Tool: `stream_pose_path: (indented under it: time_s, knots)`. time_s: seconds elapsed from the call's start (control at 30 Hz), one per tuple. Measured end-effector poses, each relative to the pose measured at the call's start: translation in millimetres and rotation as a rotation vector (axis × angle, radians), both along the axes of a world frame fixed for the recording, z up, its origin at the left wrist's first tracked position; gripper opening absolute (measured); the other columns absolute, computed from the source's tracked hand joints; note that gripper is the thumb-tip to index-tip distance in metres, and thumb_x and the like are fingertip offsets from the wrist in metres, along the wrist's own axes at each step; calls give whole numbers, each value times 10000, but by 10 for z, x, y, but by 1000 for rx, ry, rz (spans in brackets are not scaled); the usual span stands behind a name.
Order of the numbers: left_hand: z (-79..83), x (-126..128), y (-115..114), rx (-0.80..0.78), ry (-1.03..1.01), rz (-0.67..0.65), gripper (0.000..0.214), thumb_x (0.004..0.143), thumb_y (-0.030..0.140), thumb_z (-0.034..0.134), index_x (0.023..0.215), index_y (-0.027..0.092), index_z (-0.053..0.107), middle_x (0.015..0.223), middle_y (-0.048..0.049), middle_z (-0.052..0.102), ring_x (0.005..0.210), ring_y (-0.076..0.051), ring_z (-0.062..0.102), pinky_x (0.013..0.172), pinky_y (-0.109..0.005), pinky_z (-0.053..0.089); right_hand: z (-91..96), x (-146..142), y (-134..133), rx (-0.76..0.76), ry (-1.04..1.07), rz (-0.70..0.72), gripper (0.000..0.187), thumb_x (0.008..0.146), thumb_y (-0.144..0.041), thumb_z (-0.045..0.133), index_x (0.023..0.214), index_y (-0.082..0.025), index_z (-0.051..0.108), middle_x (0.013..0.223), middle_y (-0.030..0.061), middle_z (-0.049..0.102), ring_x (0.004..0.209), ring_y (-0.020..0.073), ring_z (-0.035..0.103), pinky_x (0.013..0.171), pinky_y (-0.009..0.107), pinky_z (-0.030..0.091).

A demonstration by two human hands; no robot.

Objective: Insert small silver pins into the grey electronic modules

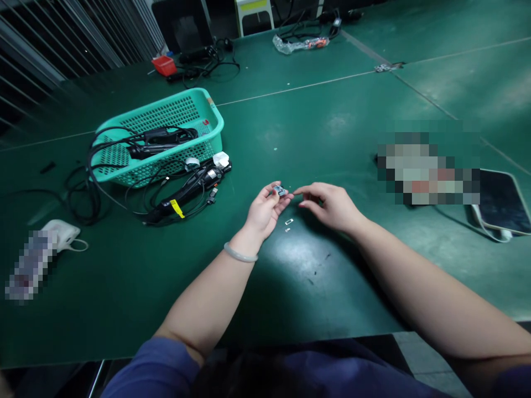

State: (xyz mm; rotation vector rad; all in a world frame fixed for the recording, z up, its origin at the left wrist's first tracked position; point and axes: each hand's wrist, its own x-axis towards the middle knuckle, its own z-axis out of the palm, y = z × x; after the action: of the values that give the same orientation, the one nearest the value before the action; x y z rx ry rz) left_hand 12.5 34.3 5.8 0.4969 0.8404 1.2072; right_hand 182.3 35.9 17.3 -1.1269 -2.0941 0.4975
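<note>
My left hand (263, 213) is closed with the thumb pressing a small flat blue-grey piece (279, 190) against the fingers. Its exact kind is too small to make out. Just to the right, my right hand (329, 204) has its index finger stretched toward the left fingertips, with the thumb apart below. Nothing shows between those right fingers. On the green table (352, 287) below the hands lie a tiny white rectangular frame (289, 221) and a smaller pale scrap (287, 230).
A turquoise basket (218, 124) with black cabled devices stands at left. Beside it lies a black cabled device with a yellow tag (177, 208). A phone (501, 199) with a white cable is at right, near a blurred item (427, 171). A white gadget (60, 235) lies far left.
</note>
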Motion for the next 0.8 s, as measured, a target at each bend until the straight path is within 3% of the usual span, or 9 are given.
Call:
stream_pose_path:
  time_s: [0.13,0.23,0.33,0.47,0.6,0.73,0.8]
  knots:
    - [2,-11,10,5,-31,41,198,850,82,502,999,166,601,793,6,665,757,-75,678,901,-252,503,54,-30,-54,-117,-14,-20,272,777,-272,658,1036,-204,608,789,14,637,637,143,554,632,290,462]
    - [-7,-9,12,6,-30,69,181,840,78,518,975,166,600,814,4,666,786,-78,678,912,-257,493,43,-70,-86,-148,-117,108,182,782,-285,656,943,-204,627,867,33,646,722,157,576,679,291,463]
    - [-14,-7,16,1,-14,76,163,828,66,535,942,167,592,807,6,664,796,-79,675,913,-265,488,-29,-123,-86,-151,-268,218,102,823,-207,581,890,-199,658,943,51,643,857,173,599,764,291,460]
    - [-15,-8,12,8,15,67,175,819,47,538,933,171,586,803,13,657,797,-79,669,923,-282,478,-121,-142,-50,-132,-375,247,205,845,-125,475,822,-190,669,868,49,636,828,164,599,745,269,452]
    - [-19,-5,5,21,47,51,202,818,52,542,969,174,597,830,5,662,813,-84,666,932,-295,470,-119,-92,-34,-119,-354,212,292,860,-91,420,924,-203,682,935,57,664,870,173,613,772,281,454]
    - [-32,2,9,28,67,38,216,817,68,554,993,182,608,844,7,672,817,-81,664,928,-289,470,-75,-91,-52,-176,-357,131,138,854,-240,557,904,-184,673,892,63,675,846,196,624,772,304,468]
    - [-39,5,13,31,76,35,213,821,77,554,998,181,613,866,3,680,815,-77,663,927,-285,471,-63,-107,-59,-189,-372,142,113,840,-228,580,872,-180,676,880,61,672,846,194,626,779,298,469]
